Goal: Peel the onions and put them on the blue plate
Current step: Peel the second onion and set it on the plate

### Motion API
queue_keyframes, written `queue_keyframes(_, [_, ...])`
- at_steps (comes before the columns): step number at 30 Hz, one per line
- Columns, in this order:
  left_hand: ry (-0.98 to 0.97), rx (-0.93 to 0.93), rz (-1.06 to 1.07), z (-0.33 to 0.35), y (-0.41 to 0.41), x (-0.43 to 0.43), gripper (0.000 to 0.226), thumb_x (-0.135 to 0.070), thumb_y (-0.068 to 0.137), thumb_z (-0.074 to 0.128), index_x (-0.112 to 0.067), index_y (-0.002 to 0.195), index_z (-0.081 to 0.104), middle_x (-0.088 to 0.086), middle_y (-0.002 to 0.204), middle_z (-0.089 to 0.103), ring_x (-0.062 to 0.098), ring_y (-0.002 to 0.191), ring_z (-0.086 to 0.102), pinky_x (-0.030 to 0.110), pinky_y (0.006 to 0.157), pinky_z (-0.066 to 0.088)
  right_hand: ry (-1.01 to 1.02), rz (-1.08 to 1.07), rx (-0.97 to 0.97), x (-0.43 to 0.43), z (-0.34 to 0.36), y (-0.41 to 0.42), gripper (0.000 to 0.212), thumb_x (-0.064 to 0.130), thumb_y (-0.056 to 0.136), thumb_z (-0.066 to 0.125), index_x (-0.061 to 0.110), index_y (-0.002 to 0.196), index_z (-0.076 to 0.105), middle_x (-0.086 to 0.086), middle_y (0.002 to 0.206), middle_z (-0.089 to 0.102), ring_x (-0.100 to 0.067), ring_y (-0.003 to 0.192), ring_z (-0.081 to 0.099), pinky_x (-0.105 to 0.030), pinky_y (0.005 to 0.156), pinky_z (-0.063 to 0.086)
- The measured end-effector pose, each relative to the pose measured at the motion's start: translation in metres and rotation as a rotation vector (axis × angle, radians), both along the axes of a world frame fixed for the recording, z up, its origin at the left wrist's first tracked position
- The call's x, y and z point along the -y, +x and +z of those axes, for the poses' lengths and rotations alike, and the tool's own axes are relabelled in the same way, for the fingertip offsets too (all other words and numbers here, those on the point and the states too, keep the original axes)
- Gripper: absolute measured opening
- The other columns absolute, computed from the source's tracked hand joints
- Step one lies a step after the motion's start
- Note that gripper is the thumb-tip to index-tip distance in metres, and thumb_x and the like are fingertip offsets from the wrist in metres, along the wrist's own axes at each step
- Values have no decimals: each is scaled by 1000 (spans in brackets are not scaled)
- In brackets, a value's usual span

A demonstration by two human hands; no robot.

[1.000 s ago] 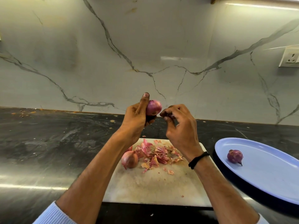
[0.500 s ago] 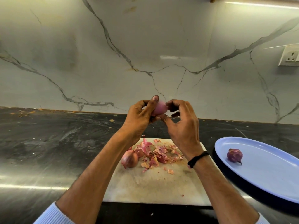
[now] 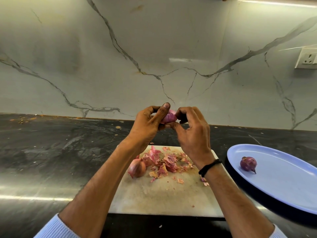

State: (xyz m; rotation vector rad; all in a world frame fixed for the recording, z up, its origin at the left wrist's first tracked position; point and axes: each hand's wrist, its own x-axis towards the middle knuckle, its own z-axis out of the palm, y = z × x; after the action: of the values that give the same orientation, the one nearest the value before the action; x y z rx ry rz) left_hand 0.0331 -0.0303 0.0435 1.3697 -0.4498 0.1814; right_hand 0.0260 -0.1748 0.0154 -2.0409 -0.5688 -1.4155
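Pink onion (image 3: 169, 116) held up between both hands: left hand (image 3: 147, 124) grips it steady while right hand (image 3: 192, 133) pinches its skin, likely to strip it. Below the hands lie peelings (image 3: 164, 162) on a board (image 3: 164, 198); right of them, a blue plate (image 3: 283, 179) holds one peeled onion (image 3: 248, 163).

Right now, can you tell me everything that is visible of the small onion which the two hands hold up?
The small pink-purple onion looks smooth and glossy, with faint lengthwise lines, so it is probably mostly peeled. Much of it is hidden. It is held up in the air, clear of the white cutting board. The left hand grips it, thumb across its left side; the right hand pinches its right end.
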Motion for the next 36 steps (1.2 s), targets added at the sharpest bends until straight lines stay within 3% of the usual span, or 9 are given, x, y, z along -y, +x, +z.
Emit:
queue_keyframes(9, [25, -2, 56, -3, 2, -1, 50, -51, 80, 61, -8, 105, 66, 4, 88, 69, 9, 73, 68, 24, 75, 58, 4, -24, 11, 0, 1, -2, 27, 8, 78, 84, 6, 95, 64, -6, 93, 64, -18, 83, 62, -4, 77, 42])
queue_keyframes(23, [-23, -79, 70, 1, 2, -2, 45, -47, 87, 62, -6, 104, 69, 10, 95, 69, 19, 82, 65, 30, 80, 59, 26, -29, 119, 2, 3, -5, 11, 6, 85, 77, 4, 96, 74, -6, 92, 71, -12, 84, 64, -8, 82, 48])
queue_keyframes(32, [-188, -219, -1, 7, -7, 0, 31, -36, 95, 61, -7, 94, 68, 11, 89, 68, 26, 86, 66, 42, 93, 57, 98, -35, 44, 3, 3, -4, 10, 1, 87, 72, 5, 94, 66, -4, 88, 65, -10, 81, 58, -11, 74, 47])
queue_keyframes(36, [-211, -241, -10, 10, -9, 0, 31, -36, 96, 60, -6, 93, 68, 12, 90, 69, 28, 90, 67, 43, 95, 57, 123, -65, 9, 4, 3, -4, 19, -6, 86, 69, 5, 101, 66, -5, 95, 68, -10, 87, 61, -4, 80, 45])
